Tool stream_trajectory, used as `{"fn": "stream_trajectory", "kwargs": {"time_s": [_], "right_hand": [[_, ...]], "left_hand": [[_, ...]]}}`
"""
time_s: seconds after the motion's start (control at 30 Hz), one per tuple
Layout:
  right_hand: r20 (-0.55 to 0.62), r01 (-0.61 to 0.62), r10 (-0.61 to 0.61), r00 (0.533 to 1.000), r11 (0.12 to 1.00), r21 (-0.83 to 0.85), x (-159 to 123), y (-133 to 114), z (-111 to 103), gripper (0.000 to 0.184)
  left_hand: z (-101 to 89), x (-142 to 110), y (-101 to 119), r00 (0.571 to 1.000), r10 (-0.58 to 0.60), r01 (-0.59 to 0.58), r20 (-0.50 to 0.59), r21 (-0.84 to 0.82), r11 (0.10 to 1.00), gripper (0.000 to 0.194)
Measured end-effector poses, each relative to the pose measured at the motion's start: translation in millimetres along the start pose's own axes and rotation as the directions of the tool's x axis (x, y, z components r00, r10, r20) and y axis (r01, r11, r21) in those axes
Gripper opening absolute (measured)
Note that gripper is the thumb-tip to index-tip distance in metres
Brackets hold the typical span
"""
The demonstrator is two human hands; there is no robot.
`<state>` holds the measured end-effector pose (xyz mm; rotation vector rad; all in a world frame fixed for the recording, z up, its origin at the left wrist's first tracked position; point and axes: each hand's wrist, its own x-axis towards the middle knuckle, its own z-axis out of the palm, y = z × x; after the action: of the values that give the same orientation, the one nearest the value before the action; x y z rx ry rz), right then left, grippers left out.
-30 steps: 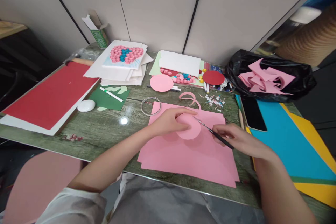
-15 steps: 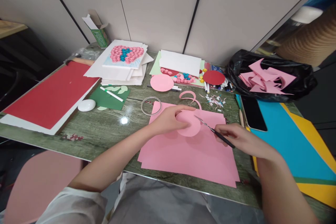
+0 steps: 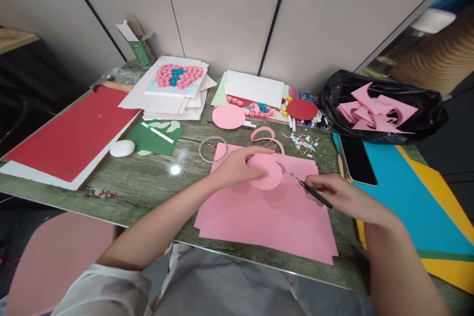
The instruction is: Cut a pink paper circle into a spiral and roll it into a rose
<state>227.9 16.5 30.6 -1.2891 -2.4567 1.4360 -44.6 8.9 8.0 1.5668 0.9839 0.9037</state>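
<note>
My left hand [image 3: 242,167] grips a pink paper circle [image 3: 269,175] by its left side, thumb on top. From the circle's far edge a thin curled pink strip [image 3: 263,132] loops away. In my right hand [image 3: 328,190] is a pair of scissors [image 3: 303,185] with black handles, my fingers closed around them. The blade tips meet the circle's right edge. Beneath both hands lie pink paper sheets [image 3: 266,227], slightly offset from each other.
A metal ring [image 3: 214,150] and another pink circle [image 3: 228,116] lie beyond my left hand. At the back right a black bag [image 3: 333,94] holds pink scraps. A phone [image 3: 358,160] rests on blue paper [image 3: 414,197]. Red board [image 3: 74,133] and a white mouse [image 3: 122,148] are left.
The circle has shifted very slightly, and the curled strip has moved a little left. The scissor tips remain by the circle's right edge.
</note>
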Motion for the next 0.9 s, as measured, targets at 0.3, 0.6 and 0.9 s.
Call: {"fn": "stream_trajectory", "kwargs": {"time_s": [0.3, 0.6, 0.9], "right_hand": [[0.020, -0.046, 0.045, 0.999, 0.998, 0.052, 2, -9, 1, 0.031], [0.037, -0.034, 0.032, 0.999, 0.998, 0.046, 6, -15, 6, 0.033], [0.019, -0.026, 0.025, 1.000, 0.999, 0.045, 6, -13, 4, 0.032]], "left_hand": [[-0.2, 0, 2, 1.000, 0.004, -0.005, 0.019, 0.035, 0.999, 0.050], [3.0, -1, 6, 0.995, -0.038, 0.029, 0.095, 0.092, 0.995, 0.050], [2.8, -1, 5, 0.997, -0.021, 0.015, 0.080, 0.080, 0.997, 0.055]]}}
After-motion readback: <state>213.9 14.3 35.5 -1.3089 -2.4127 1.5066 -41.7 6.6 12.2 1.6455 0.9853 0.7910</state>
